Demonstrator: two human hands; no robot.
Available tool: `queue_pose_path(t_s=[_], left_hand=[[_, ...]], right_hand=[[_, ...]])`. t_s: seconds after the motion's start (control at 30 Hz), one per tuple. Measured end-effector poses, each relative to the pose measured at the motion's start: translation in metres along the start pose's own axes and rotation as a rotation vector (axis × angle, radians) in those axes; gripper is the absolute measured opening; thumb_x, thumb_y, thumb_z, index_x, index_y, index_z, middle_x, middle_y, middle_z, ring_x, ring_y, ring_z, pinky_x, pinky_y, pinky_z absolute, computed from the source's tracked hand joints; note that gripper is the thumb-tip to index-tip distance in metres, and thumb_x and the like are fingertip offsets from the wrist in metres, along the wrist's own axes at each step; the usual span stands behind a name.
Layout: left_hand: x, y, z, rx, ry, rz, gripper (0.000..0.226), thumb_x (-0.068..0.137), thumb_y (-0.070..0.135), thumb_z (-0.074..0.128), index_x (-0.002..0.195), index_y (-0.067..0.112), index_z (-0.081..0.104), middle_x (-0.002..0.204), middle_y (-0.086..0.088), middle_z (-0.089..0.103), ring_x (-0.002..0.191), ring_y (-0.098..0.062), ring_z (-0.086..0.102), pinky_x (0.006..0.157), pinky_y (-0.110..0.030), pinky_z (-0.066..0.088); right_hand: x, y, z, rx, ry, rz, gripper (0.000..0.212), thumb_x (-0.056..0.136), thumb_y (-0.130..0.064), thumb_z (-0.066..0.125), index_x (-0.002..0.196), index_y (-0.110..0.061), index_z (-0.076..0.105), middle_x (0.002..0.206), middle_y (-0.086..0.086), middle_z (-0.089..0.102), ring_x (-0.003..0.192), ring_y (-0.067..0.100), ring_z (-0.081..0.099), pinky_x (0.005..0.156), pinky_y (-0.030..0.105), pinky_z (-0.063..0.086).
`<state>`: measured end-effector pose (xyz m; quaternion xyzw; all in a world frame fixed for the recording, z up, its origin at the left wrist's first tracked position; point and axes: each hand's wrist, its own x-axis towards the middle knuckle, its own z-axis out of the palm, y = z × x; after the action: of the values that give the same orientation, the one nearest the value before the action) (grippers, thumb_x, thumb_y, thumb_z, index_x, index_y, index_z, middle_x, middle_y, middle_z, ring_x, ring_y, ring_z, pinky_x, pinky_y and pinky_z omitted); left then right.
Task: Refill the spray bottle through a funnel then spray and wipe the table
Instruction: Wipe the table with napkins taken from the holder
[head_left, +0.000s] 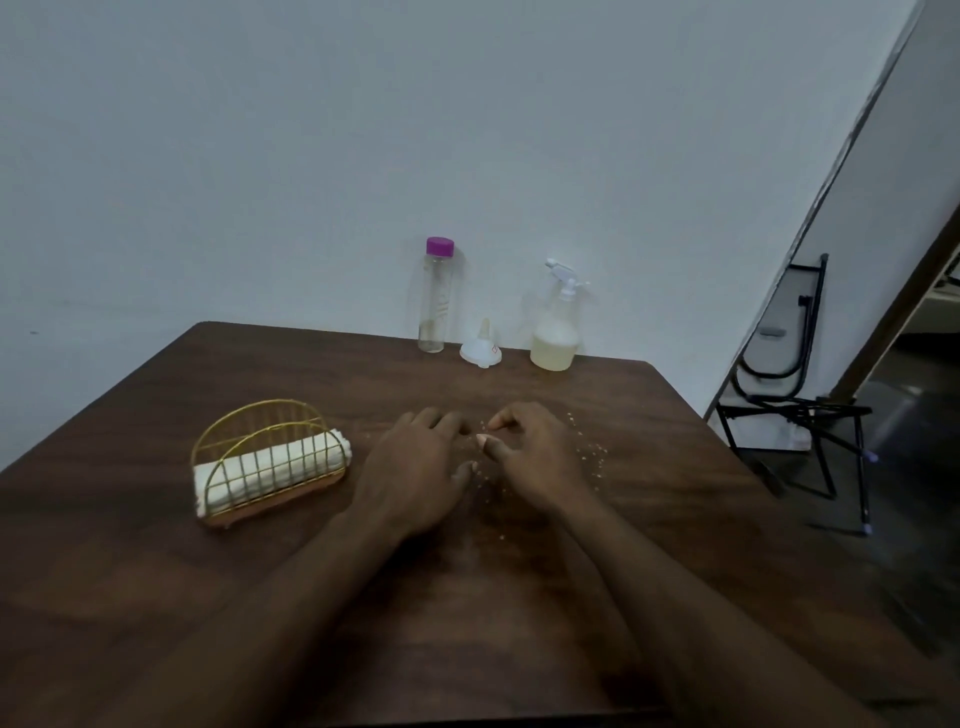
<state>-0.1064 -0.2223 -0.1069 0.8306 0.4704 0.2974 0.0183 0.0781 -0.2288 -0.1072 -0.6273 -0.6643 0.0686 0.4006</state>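
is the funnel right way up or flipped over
Flipped over. The funnel rests on its wide mouth on the table with its narrow spout pointing up, not yet in the spray bottle.

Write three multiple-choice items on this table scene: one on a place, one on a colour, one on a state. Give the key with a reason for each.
1. Where does the small white plastic funnel stand?
A. inside the gold wire holder
B. between the two bottles
C. under the left hand

2. What colour is the cap of the tall clear bottle?
A. purple
B. green
C. black

3. What state is the white-triggered spray bottle in?
A. lying on its side
B. trigger head removed
C. upright, head on, partly filled with pale liquid

Key: 1 B, it sits at the far table edge between them; 2 A, the cap shows purple; 3 C, it stands capped with liquid low inside.
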Motion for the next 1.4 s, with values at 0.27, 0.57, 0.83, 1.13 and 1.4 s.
queue_pose_path(t_s=[0.27, 0.57, 0.83, 1.13, 1.4], left_hand=[[-0.068, -0.022, -0.044, 0.028, 0.332, -0.013, 0.014, 0.085, 0.021, 0.071, 0.098, 0.021, 0.069, 0.089, 0.005, 0.066, 0.084, -0.019, 0.056, 0.069, -0.033, 0.042], [-0.105, -0.08, -0.079, 0.066, 0.618, -0.361, 0.052, 0.08, 0.025, 0.075, 0.126, 0.013, 0.054, 0.113, -0.016, 0.052, 0.105, -0.037, 0.047, 0.084, -0.05, 0.043], [-0.111, -0.109, -0.073, -0.008, 0.286, -0.545, 0.048, 0.089, 0.03, 0.073, 0.129, 0.009, 0.056, 0.123, -0.015, 0.059, 0.114, -0.033, 0.05, 0.09, -0.045, 0.046], [-0.111, -0.115, -0.072, -0.02, 0.302, -0.612, 0.038, 0.088, 0.011, 0.063, 0.126, 0.01, 0.06, 0.126, -0.013, 0.057, 0.114, -0.031, 0.052, 0.089, -0.046, 0.052], [-0.112, -0.112, -0.071, 0.028, 0.259, -0.615, 0.036, 0.092, 0.016, 0.061, 0.127, 0.012, 0.058, 0.127, -0.011, 0.058, 0.115, -0.029, 0.052, 0.089, -0.044, 0.052]], right_hand=[[-0.04, -0.045, 0.015, 0.029, -0.1, -0.049, 0.018, 0.084, -0.029, 0.085, 0.092, -0.02, 0.071, 0.098, -0.005, 0.068, 0.093, 0.013, 0.061, 0.084, 0.029, 0.049], [-0.037, -0.096, 0.043, 0.077, -0.171, -0.106, 0.019, 0.087, -0.028, 0.082, 0.101, -0.023, 0.07, 0.104, -0.01, 0.067, 0.095, 0.006, 0.06, 0.075, 0.008, 0.04], [-0.019, -0.131, 0.075, 0.096, -0.238, -0.133, 0.051, 0.095, -0.005, 0.062, 0.143, -0.021, 0.059, 0.142, -0.001, 0.066, 0.125, 0.015, 0.062, 0.107, 0.033, 0.051], [-0.011, -0.127, 0.092, 0.177, -0.312, -0.113, 0.044, 0.088, 0.007, 0.05, 0.108, -0.018, 0.08, 0.101, -0.003, 0.078, 0.095, 0.016, 0.071, 0.086, 0.042, 0.06], [0.012, -0.127, 0.088, -0.184, -0.268, -0.14, 0.011, 0.091, -0.022, 0.074, 0.096, -0.026, 0.084, 0.089, -0.008, 0.079, 0.08, 0.01, 0.068, 0.069, 0.029, 0.054]])
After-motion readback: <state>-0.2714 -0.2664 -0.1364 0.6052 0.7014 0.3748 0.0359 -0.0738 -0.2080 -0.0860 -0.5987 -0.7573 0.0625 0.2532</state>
